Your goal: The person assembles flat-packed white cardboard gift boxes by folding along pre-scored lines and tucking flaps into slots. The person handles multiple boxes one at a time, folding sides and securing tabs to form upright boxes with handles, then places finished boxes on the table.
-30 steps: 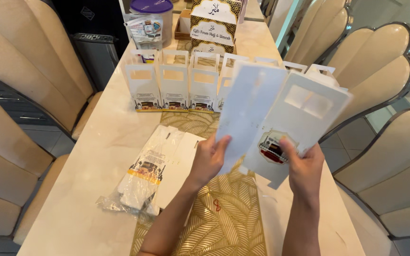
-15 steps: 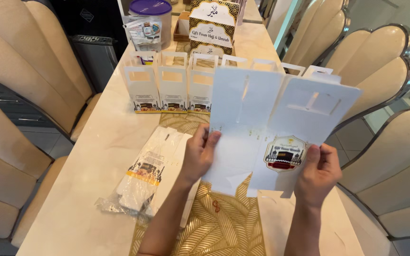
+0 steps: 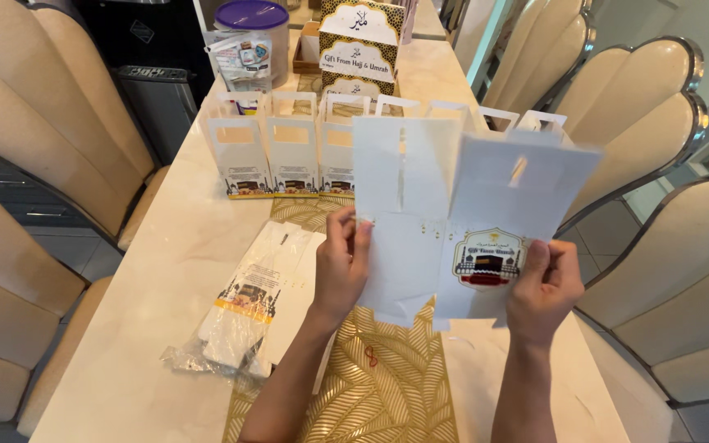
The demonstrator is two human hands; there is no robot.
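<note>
I hold a flat, unfolded white card box blank [image 3: 420,213] upright over the table, spread wide. It has handle slots near its top and a round printed emblem with a dark building on its right panel. My left hand [image 3: 343,262] pinches the blank's left lower edge. My right hand [image 3: 545,289] grips its lower right corner beside the emblem. A row of folded white handled boxes [image 3: 293,156] stands behind the blank, partly hidden by it.
A clear plastic packet of flat box blanks [image 3: 248,303] lies on the cream table [image 3: 166,271] at my left. A gold leaf-patterned runner [image 3: 379,385] runs down the middle. A purple-lidded jar [image 3: 252,37] and patterned display box [image 3: 360,41] stand far back. Cream padded chairs [image 3: 34,131] line both sides.
The blank has been spread out from a partly overlapped fold to flat and wide. My right hand has shifted right and lower, and my left hand stays on the left panel.
</note>
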